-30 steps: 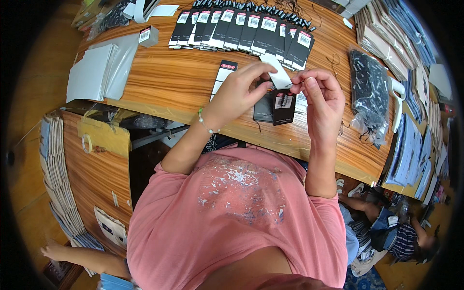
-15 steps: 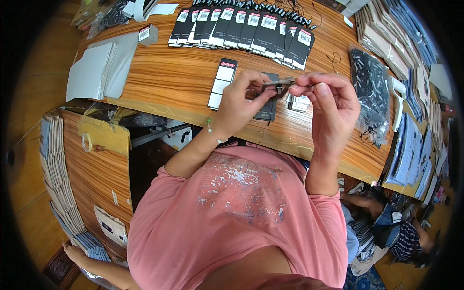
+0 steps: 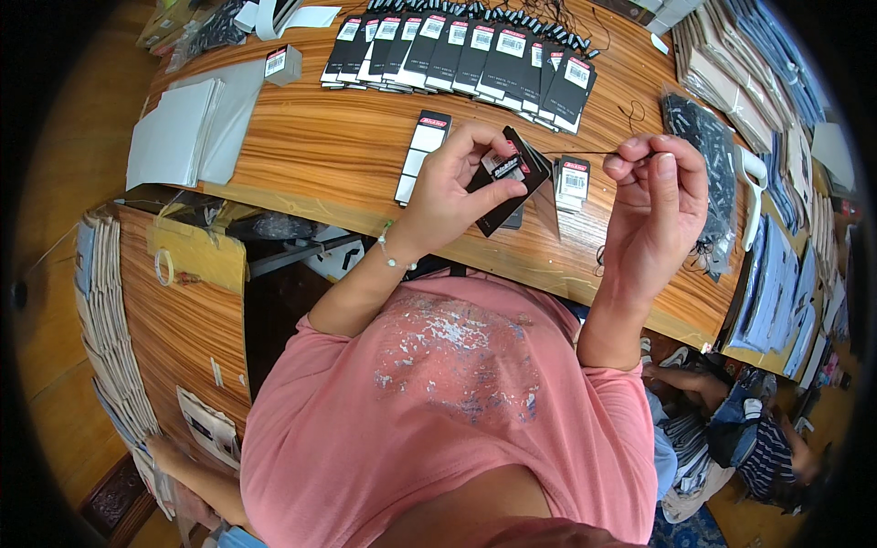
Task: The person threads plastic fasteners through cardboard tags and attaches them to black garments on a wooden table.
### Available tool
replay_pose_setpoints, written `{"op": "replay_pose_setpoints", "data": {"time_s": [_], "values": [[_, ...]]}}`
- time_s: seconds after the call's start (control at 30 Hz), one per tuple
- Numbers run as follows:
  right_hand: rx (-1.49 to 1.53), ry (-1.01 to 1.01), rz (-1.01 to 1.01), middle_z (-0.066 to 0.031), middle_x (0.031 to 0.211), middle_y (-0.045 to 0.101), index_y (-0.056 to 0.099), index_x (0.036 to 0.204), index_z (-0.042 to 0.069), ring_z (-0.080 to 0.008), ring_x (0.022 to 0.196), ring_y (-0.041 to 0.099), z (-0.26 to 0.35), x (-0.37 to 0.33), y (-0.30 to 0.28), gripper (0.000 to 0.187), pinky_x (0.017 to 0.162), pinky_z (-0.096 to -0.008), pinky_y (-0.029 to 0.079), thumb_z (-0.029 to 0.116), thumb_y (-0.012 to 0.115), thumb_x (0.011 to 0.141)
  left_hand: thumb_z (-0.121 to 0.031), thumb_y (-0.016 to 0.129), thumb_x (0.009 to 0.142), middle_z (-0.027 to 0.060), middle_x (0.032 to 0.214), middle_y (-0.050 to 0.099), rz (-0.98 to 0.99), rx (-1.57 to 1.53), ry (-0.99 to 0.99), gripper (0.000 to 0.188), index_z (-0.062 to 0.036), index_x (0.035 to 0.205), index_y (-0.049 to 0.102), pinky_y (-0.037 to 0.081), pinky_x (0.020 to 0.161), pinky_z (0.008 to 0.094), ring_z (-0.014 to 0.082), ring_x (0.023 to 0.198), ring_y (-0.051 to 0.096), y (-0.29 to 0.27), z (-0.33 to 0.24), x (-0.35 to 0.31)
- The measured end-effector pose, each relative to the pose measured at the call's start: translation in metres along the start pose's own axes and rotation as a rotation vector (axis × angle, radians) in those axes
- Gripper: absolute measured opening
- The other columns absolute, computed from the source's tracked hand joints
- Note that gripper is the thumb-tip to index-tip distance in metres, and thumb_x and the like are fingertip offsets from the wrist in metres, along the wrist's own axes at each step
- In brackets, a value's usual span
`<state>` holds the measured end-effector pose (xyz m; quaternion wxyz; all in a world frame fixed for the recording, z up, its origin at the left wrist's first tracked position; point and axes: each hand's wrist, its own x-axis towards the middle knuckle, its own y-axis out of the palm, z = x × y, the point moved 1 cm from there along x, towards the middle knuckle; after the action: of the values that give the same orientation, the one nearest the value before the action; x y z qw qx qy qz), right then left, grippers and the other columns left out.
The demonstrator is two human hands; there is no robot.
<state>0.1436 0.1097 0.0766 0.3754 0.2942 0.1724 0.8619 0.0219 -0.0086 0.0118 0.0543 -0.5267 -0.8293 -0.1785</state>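
My left hand point(image 3: 457, 187) pinches a black hang tag point(image 3: 491, 217), which is tilted above the wooden table. A small black plastic string seal lies across the tag under the thumb. A thin black cord point(image 3: 580, 152) stretches taut from the tag to my right hand point(image 3: 660, 196), whose fingertips are closed on its far end. Beneath the held tag, part of another dark card point(image 3: 514, 219) shows on the table. Left of it lies a narrow card with white label panels point(image 3: 426, 155). Just right of the held tag sits a small stack of barcoded tags point(image 3: 573, 181).
Black hang tags point(image 3: 484, 59) with cords overlap in a row at the back. A clear bag of black string seals point(image 3: 699, 137) and a white-handled object point(image 3: 755, 183) lie right. Folded garments point(image 3: 731, 73) are piled beyond. White sheets point(image 3: 174, 137) lie left. Another person's arm point(image 3: 196, 479) reaches in lower left.
My right hand has moved right, away from the left, drawing the cord out straight. The tag in my left hand has turned so its face shows. The other person's arm at lower left has shifted.
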Motion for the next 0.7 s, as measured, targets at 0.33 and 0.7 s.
{"op": "replay_pose_setpoints", "data": {"time_s": [0.33, 0.7], "values": [[0.016, 0.018, 0.009, -0.0145, 0.082, 0.058, 0.052, 0.095, -0.004, -0.0162, 0.067, 0.056, 0.001, 0.0, -0.003, 0.013, 0.064, -0.0259, 0.047, 0.004, 0.05, 0.085, 0.001, 0.068, 0.064, 0.0059, 0.091, 0.055, -0.197, 0.464, 0.222, 0.017, -0.0023, 0.079, 0.062, 0.041, 0.075, 0.0268, 0.016, 0.088, 0.052, -0.012, -0.02, 0.01], [-0.105, 0.066, 0.044, -0.0123, 0.081, 0.059, 0.055, 0.095, -0.006, -0.0135, 0.068, 0.054, 0.0, -0.001, 0.0, 0.015, 0.064, -0.023, 0.045, 0.0, 0.054, 0.081, 0.011, 0.062, 0.068, 0.0091, 0.088, 0.057, -0.145, 0.158, 0.097, 0.019, 0.0023, 0.085, 0.06, 0.045, 0.073, 0.0235, 0.0143, 0.083, 0.055, -0.012, -0.05, 0.018]]}}
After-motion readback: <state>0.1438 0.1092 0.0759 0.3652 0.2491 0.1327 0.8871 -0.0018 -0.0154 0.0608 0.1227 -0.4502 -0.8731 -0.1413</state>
